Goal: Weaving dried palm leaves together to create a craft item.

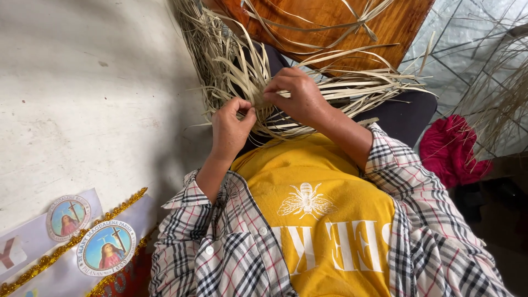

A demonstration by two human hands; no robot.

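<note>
Dried palm strips [330, 88]: pale, flat, ribbon-like fibres, part-woven, lying across the lap over a brown wooden board [352, 22]. Likely light, springy and dry, prone to splitting; best pinched close to the woven crossing. Left hand [231, 129]: grip closed, thumb and fingers pinching strips. Right hand [300, 96]: grip closed over the crossing. Nearby: yellow shirt [324, 214], checked sleeves, red cloth [454, 151], white wall [82, 99]
</note>
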